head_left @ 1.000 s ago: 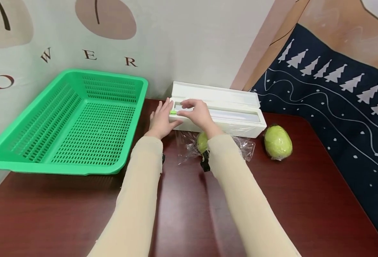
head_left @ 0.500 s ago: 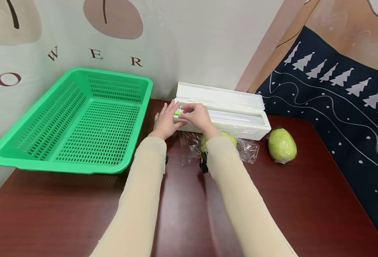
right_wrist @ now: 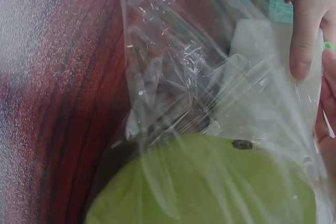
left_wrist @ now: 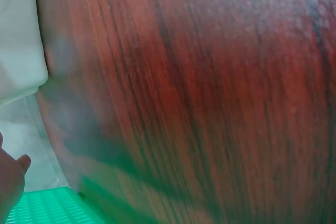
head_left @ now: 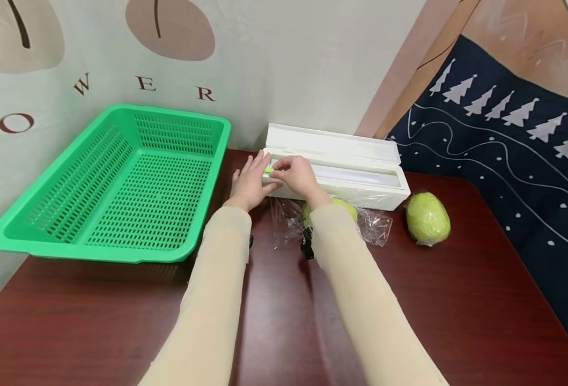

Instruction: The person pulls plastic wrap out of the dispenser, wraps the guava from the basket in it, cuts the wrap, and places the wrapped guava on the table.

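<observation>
A white cling film box (head_left: pixel 385 201) lies at the back of the table with its lid (head_left: pixel 332 140) raised. My left hand (head_left: pixel 250 185) rests on the box's left end, fingers fairly straight and thumb along the front. At that same end, my right hand (head_left: pixel 299 174) pinches the small green slide cutter (head_left: pixel 267 170) between thumb and fingers. Clear cling film (head_left: pixel 376 228) hangs from the box front over a green fruit (head_left: pixel 345 206), which my right forearm partly hides. The right wrist view shows this fruit (right_wrist: pixel 205 187) close up, under creased film.
Right of the box sits another green fruit (head_left: pixel 427 219), wrapped in film. A green plastic basket (head_left: pixel 211 155) stands at the left, close to my left arm. Behind the dark red table (head_left: pixel 284 321) hangs a printed cloth (head_left: pixel 303 64).
The scene has shifted slightly to the right in the head view. Both hands keep their places at the box's left end, and the right still pinches the slide cutter.
</observation>
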`<state>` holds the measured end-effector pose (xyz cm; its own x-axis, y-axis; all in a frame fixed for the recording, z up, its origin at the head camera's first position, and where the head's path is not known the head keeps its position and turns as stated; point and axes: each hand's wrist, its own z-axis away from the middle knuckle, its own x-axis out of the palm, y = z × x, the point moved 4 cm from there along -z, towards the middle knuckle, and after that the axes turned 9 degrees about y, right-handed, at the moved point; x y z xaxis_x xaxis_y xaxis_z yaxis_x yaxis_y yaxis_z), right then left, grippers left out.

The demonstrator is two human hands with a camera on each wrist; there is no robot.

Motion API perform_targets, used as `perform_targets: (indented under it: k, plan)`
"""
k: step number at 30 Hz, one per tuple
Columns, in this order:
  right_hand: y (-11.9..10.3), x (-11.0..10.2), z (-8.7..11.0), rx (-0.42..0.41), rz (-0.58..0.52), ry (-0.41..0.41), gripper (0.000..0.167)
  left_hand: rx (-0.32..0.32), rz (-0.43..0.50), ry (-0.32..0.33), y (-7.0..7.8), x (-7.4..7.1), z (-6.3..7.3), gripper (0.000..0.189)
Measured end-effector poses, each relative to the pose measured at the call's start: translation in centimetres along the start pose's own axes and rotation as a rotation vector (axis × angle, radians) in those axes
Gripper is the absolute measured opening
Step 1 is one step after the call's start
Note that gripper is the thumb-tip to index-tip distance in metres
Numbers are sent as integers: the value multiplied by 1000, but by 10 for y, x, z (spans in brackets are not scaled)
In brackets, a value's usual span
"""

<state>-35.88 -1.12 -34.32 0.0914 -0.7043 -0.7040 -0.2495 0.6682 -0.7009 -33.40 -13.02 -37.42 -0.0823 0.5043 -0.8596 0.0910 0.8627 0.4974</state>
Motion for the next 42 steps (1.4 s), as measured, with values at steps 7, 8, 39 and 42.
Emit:
perform_targets:
  k: [7,8,39,42]
  plan:
    - [-5,-4,2,-81,104,33,23,0,-60,3,0,0,0,80]
    - [-5,-5,2,-97,124,44,23,-1,-58,6,0,1,0,80]
    - [6,-15,0,-130,78,0,20,-10,-62,26,1,0,3,79]
    - [6,-16,0,-138,96,1,20,-12,-63,28,1,0,3,79]
